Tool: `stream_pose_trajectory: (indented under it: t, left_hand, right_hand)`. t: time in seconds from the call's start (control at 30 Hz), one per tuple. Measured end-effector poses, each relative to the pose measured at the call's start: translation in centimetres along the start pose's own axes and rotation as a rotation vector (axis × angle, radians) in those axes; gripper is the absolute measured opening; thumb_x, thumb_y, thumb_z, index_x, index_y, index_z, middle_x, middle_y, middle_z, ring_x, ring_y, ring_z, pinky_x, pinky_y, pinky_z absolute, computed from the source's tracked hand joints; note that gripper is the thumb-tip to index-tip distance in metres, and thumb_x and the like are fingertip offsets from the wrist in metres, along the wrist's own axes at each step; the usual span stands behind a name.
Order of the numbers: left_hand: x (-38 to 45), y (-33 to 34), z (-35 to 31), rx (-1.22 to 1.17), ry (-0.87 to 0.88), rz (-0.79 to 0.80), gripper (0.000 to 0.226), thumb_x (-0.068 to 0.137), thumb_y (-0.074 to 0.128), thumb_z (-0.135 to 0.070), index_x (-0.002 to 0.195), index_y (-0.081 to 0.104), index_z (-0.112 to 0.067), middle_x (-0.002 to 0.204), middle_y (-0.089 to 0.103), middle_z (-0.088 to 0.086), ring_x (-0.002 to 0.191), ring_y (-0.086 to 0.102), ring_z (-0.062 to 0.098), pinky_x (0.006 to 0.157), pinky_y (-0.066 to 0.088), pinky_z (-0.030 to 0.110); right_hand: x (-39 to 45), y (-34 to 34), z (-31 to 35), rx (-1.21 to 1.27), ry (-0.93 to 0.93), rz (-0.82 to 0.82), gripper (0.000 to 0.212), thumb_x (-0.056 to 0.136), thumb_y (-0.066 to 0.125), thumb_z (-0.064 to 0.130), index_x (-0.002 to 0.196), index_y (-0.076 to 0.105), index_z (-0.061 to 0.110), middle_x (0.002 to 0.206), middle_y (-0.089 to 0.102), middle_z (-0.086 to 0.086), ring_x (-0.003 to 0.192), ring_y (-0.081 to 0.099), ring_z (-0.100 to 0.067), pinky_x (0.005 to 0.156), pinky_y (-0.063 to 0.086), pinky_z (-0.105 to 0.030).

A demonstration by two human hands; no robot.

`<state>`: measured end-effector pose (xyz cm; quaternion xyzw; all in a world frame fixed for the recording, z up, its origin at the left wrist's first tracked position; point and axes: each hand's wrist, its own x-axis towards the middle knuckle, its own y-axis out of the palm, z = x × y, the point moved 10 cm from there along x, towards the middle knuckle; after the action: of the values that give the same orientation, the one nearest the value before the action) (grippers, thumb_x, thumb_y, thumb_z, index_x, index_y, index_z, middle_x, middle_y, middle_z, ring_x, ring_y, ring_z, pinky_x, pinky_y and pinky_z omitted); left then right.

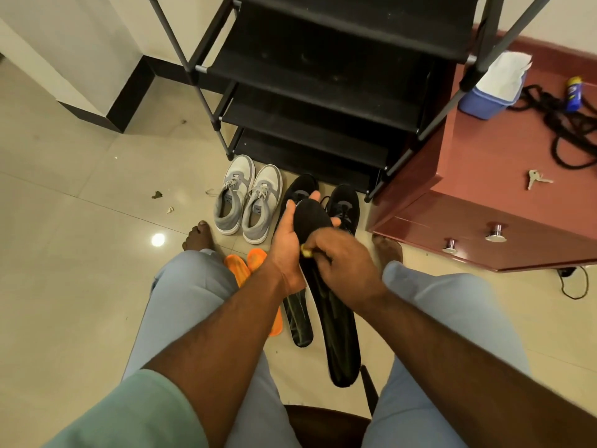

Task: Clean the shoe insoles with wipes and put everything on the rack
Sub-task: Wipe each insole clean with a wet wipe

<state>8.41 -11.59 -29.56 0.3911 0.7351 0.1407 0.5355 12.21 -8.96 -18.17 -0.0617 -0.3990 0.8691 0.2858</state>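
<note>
Cream floor tiles [80, 286], glossy, with small scraps of debris at left. Black tiered shoe rack [326, 92], shelves bare, set against the wall. Reddish-brown cabinet [504, 195] at right, topped with a blue tub of wipes [487, 92], a set of keys [536, 180], a tangled black cord [562, 124] and a small yellow-and-blue bottle [574, 93].

Grey-and-white sneakers [247, 202] and black sneakers [323, 202] are placed side by side in front of the rack. Orange insoles [248, 263] are laid on the floor between the knees; a black insole [298, 321] is laid just beside them.

Left hand [289, 240]: fingers curled under a second black insole [339, 334], which is held above the floor (toe end pointed toward the rack). Right hand [345, 257]: closed on a small yellowish wad [306, 251], mostly hidden, and pressed against that held insole.
</note>
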Motion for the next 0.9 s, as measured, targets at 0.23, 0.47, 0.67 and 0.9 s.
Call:
stream_pose_trajectory:
  t: [0.23, 0.47, 0.67, 0.9]
  left_hand:
    - [-0.8, -0.2, 0.6, 0.040, -0.023, -0.025, 0.067, 0.093, 0.037, -0.070, 0.132, 0.062, -0.021, 0.122, 0.068, 0.016, 0.109, 0.068, 0.029, 0.082, 0.057, 0.041]
    - [-0.1, -1.0, -1.8, 0.035, 0.135, -0.109, 0.062, 0.099, 0.028, -0.063, 0.121, 0.067, -0.021, 0.100, 0.071, 0.012, 0.090, 0.065, 0.029, 0.092, 0.050, 0.045]
    - [-0.4, -0.9, -0.9, -0.073, 0.091, -0.094, 0.063, 0.097, 0.029, -0.064, 0.124, 0.067, -0.022, 0.109, 0.070, 0.012, 0.098, 0.069, 0.025, 0.088, 0.053, 0.038]
    - [-0.7, -0.8, -2.7, -0.194, 0.140, -0.090, 0.061, 0.098, 0.028, -0.063, 0.118, 0.062, -0.016, 0.099, 0.063, 0.016, 0.092, 0.058, 0.028, 0.095, 0.045, 0.041]
  right_hand:
    - [4.3, -1.9, -2.6, -0.029, 0.122, -0.092, 0.013, 0.082, 0.060, -0.002, 0.089, 0.064, 0.008, 0.089, 0.064, -0.004, 0.087, 0.058, -0.015, 0.081, 0.048, -0.028]
    - [-1.2, 1.6, -4.3, -0.041, 0.206, 0.077, 0.017, 0.080, 0.058, -0.006, 0.087, 0.064, 0.009, 0.086, 0.063, -0.005, 0.081, 0.055, -0.016, 0.075, 0.048, -0.034]
    - [2.0, 0.0, -1.3, 0.198, 0.197, -0.062, 0.018, 0.080, 0.060, -0.005, 0.090, 0.065, 0.009, 0.090, 0.064, 0.001, 0.087, 0.056, -0.007, 0.079, 0.044, -0.014]
    - [-0.1, 0.5, -5.3, 0.009, 0.255, 0.054, 0.015, 0.084, 0.059, -0.003, 0.087, 0.061, 0.011, 0.084, 0.058, 0.002, 0.082, 0.052, -0.010, 0.079, 0.050, -0.034]
